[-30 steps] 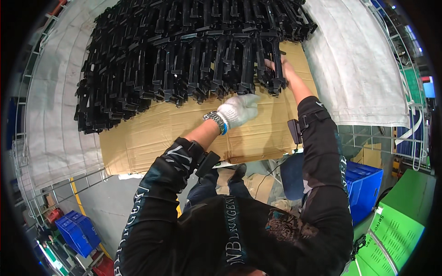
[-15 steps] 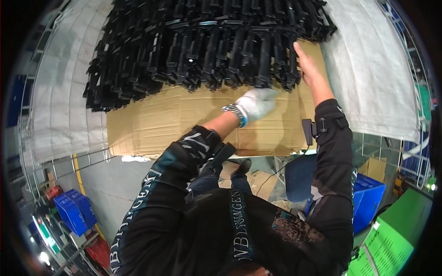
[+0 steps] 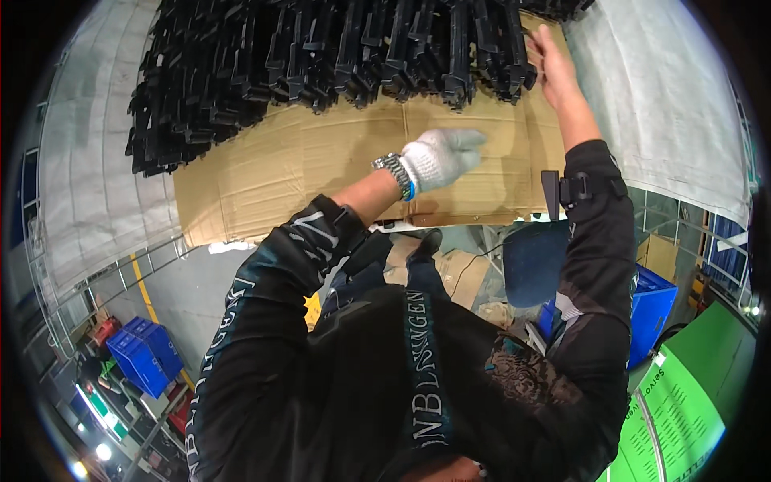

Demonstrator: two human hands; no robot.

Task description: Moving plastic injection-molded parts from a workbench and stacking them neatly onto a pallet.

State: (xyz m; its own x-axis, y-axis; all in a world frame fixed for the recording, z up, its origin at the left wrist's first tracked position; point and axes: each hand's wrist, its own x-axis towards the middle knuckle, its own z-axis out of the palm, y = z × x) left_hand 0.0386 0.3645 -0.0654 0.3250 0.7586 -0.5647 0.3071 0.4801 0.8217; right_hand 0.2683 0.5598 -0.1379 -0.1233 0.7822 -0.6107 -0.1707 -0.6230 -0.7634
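Note:
My left hand (image 3: 440,159) wears a white knit glove and hovers over the brown cardboard (image 3: 321,165). Its fingers stretch to the right with nothing held between them. Just beyond it stand rows of black plastic parts (image 3: 357,52), long and narrow, packed side by side. My bare right hand (image 3: 556,68) reaches to the right end of the front row, fingers spread beside the last part (image 3: 516,56). Whether the fingertips touch that part is hard to see.
White fabric sheets (image 3: 92,128) hang over wire racks on both sides. Blue crates (image 3: 144,353) stand low on the left, another blue crate (image 3: 652,309) on the right. A green box (image 3: 683,402) sits at the lower right. A dark blue seat (image 3: 534,265) is below the cardboard edge.
The view has tilted, so the parts and cardboard sit higher. My left hand has drawn back from the front row toward me. My right hand stays at the row's right end.

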